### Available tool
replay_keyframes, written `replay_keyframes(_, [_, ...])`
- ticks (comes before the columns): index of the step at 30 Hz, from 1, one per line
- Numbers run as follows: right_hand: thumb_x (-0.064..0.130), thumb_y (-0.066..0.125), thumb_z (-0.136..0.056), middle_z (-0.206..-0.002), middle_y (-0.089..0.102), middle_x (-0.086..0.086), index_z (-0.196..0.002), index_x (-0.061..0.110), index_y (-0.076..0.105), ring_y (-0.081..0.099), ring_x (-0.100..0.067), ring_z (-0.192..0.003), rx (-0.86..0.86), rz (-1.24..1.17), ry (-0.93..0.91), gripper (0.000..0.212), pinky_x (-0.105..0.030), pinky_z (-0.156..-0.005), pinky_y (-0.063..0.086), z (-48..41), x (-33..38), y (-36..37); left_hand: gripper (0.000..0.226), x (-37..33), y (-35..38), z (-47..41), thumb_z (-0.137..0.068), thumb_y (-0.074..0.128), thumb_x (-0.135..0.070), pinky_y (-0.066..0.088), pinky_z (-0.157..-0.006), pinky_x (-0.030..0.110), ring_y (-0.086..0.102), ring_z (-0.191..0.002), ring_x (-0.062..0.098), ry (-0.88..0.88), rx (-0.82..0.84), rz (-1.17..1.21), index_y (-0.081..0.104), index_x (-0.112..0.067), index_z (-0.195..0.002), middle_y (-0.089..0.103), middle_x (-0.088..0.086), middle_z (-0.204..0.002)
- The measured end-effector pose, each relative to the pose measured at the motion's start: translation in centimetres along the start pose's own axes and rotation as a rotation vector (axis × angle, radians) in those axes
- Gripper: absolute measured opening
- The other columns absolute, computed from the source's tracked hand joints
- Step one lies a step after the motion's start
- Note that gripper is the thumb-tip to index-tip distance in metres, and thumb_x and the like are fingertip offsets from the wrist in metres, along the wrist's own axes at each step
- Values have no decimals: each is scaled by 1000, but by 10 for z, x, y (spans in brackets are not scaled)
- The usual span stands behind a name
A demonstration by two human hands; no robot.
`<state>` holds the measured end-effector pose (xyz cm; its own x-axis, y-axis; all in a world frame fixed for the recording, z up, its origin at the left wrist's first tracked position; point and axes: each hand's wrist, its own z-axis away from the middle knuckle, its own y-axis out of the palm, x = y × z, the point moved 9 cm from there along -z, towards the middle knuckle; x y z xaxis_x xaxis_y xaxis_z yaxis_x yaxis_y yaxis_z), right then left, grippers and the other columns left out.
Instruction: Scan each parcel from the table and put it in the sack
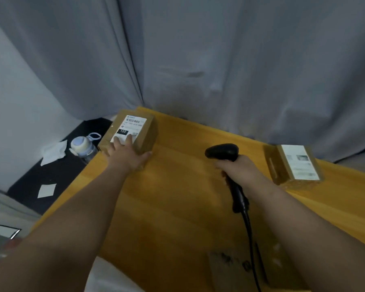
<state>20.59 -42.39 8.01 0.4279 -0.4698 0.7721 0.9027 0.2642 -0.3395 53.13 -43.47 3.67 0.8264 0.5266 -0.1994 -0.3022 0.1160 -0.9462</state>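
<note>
two parcels on table [177, 197] | left hand [128, 153] spread on left parcel [129, 131] | right hand [238, 168] gripping scanner [222, 151]

Two brown cardboard parcels lie on the yellow wooden table [177, 197]. The left parcel [133, 131] sits at the table's far left corner, flat, with a white shipping label [130, 127] on its top face showing a barcode and a black block printed with "150". The left hand [128, 153] rests on its near edge, fingers spread over the lower part of the label. The right parcel [293, 165] lies flat near the table's right edge, well apart from the first, also bearing a white label [299, 162] whose print is too blurred to read. The black handheld barcode scanner [226, 157] is gripped in the right hand [242, 167] above the table between the two parcels, its head turned toward the left parcel and its cable [250, 239] trailing toward the near edge.
</note>
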Motion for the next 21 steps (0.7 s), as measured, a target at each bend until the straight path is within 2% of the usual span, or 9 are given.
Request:
replay_keyframes(2, [17, 69, -85, -74, 57, -11, -86, 7, 62, 51, -22, -56, -8, -88, 63, 12, -32, -58, 45, -16, -9, 5, 101, 8, 16, -20, -77, 46, -81, -1, -113, 64, -11, -145, 42, -16, 59, -94, -6, -36, -152, -9, 12, -161])
replay_keyframes(5, [19, 69, -85, -80, 63, -11, -94, 6, 64, 53, -20, -58, -10, -146, 139, 16, -28, -58, 47, -27, -25, 8, 95, 11, 32, -34, -78, 50, -76, 6, -111, 69, -15, -144, 43, 6, 39, -53, -2, -43, -151, -9, 4, -162])
replay_keyframes(8, [20, 69, -85, -81, 65, -11, -96, 5, 65, 54, -20, -58, -9, -196, 225, 19, -29, -59, 48, -30, -43, 4, 77, -7, 33, -24, -89, 53, -53, 26, -110, 61, -2, -144, 44, 98, -66, 21, 16, -31, -153, 7, 4, -162])
replay_keyframes(11, [20, 69, -84, -82, 67, -12, -92, 4, 65, 56, -20, -60, 23, -196, 302, 18, -29, -58, 48, -25, -58, -3, 66, -29, 38, -8, -93, 51, -41, 29, -111, 53, 8, -145, 39, 167, -94, 17, 25, -25, -152, 18, 4, -160])
replay_keyframes(14, [19, 70, -84, -81, 67, -12, -89, 6, 64, 56, -20, -60, 16, -218, 322, 16, -30, -59, 48, -16, -68, -17, 59, -43, 35, 3, -94, 49, -48, 31, -109, 50, 26, -139, 35, 222, -135, -31, 38, -21, -145, 33, 8, -153])
replay_keyframes(16, [19, 69, -84, -80, 66, -12, -87, 6, 63, 55, -20, -59, 6, -253, 315, 14, -30, -59, 47, -15, -69, -24, 61, -45, 20, -1, -91, 46, -60, 32, -104, 52, 37, -128, 35, 192, -204, -93, 47, -18, -135, 44, 12, -139])
replay_keyframes(18, [18, 69, -84, -80, 66, -11, -89, 5, 64, 54, -19, -59, 5, -271, 283, 15, -30, -60, 47, -20, -65, -23, 73, -41, 8, -15, -85, 44, -70, 26, -106, 56, 33, -130, 38, 116, -212, -144, 44, -16, -134, 40, 18, -139])
replay_keyframes(21, [18, 71, -82, -77, 66, -10, -95, 4, 67, 57, -19, -62, 79, -316, 209, 19, -30, -60, 48, -37, -46, 6, 102, -25, 10, -46, -73, 41, -86, 6, -113, 62, 3, -145, 41, 0, -118, -94, 18, -23, -150, 8, 21, -158])
